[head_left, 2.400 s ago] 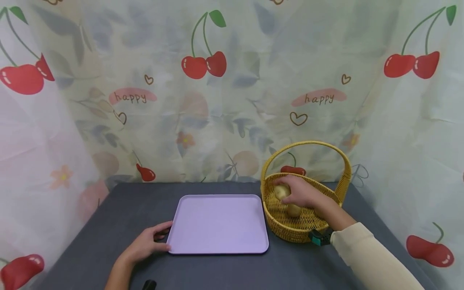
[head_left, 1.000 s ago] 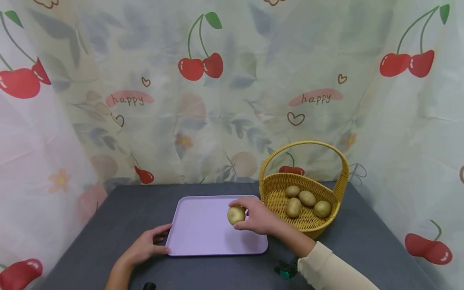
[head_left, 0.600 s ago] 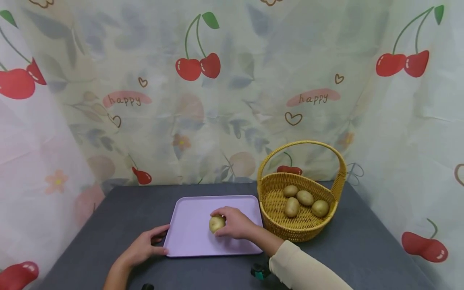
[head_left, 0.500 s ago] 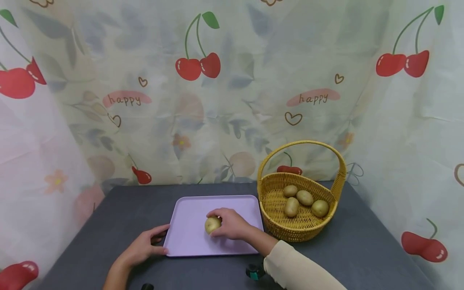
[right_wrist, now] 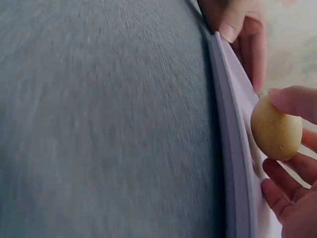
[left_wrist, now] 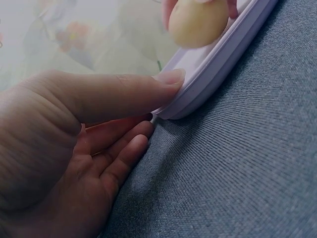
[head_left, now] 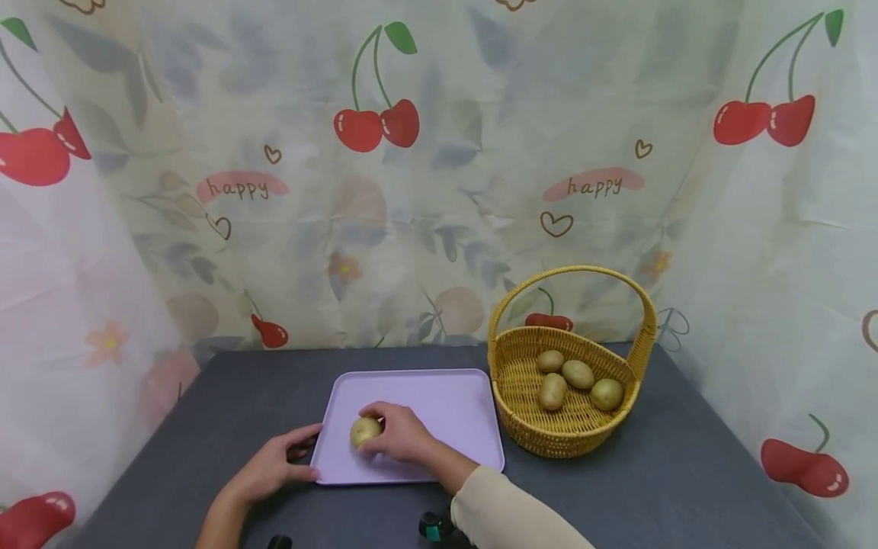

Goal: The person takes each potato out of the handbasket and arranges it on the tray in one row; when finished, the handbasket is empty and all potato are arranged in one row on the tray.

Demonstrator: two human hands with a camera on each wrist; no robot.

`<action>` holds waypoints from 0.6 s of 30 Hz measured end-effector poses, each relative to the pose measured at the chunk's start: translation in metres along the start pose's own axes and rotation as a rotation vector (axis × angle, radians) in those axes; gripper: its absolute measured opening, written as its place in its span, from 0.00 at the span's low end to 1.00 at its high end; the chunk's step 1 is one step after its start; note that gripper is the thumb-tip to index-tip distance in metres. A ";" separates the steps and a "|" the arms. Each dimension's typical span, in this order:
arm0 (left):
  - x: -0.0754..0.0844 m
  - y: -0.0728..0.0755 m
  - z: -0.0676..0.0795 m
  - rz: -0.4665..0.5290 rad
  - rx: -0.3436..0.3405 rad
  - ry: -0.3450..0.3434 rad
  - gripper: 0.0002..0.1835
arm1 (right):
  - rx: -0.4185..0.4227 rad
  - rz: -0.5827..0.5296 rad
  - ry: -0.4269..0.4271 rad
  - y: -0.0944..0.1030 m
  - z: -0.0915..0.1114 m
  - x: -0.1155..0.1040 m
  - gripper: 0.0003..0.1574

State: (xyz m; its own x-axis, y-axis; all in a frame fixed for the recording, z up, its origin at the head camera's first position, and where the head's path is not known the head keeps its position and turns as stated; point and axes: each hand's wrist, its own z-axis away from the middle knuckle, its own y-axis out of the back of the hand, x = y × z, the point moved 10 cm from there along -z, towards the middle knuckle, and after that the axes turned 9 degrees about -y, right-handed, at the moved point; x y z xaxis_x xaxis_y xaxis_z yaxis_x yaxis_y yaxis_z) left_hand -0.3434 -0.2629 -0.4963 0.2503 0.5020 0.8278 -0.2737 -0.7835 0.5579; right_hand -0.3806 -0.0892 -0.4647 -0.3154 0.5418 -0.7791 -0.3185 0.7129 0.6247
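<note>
In the head view a lilac tray (head_left: 439, 427) lies on the dark cloth. My right hand (head_left: 401, 436) holds a yellowish potato (head_left: 365, 432) over its left part, pinched between thumb and fingers. In the right wrist view a small gap shows between the potato (right_wrist: 275, 130) and the tray (right_wrist: 233, 144). My left hand (head_left: 270, 465) touches the tray's left edge, thumb on the near corner. The left wrist view shows that thumb (left_wrist: 129, 94) straight against the rim, with the other fingers relaxed beside the tray.
A yellow wicker basket (head_left: 555, 444) with a tall handle stands right of the tray, holding several potatoes (head_left: 578, 374). The dark cloth (head_left: 652, 488) covers the table. A printed curtain (head_left: 439, 252) hangs behind and at both sides.
My right hand has taken the potato out of the basket and carried it left over the tray, lowering it. My left hand has stayed at the tray's edge.
</note>
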 end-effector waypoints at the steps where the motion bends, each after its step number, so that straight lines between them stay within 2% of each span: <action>1: 0.001 0.000 0.000 0.000 -0.001 -0.005 0.41 | -0.001 -0.004 -0.001 -0.003 -0.001 -0.001 0.33; 8: 0.004 0.001 -0.001 -0.018 -0.001 -0.046 0.41 | 0.020 -0.010 0.019 -0.022 -0.006 -0.013 0.35; 14: 0.003 0.002 0.000 -0.028 0.005 -0.046 0.41 | 0.048 -0.023 0.047 -0.031 -0.009 -0.021 0.36; 18: 0.004 0.001 -0.001 -0.023 0.000 -0.064 0.41 | 0.059 -0.018 0.028 -0.036 -0.010 -0.022 0.36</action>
State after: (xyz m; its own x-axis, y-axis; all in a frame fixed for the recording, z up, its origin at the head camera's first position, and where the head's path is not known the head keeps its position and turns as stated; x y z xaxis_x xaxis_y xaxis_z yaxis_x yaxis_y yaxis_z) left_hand -0.3436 -0.2618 -0.4925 0.3151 0.4959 0.8092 -0.2667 -0.7720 0.5769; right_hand -0.3716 -0.1312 -0.4698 -0.3350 0.5168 -0.7879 -0.2713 0.7479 0.6059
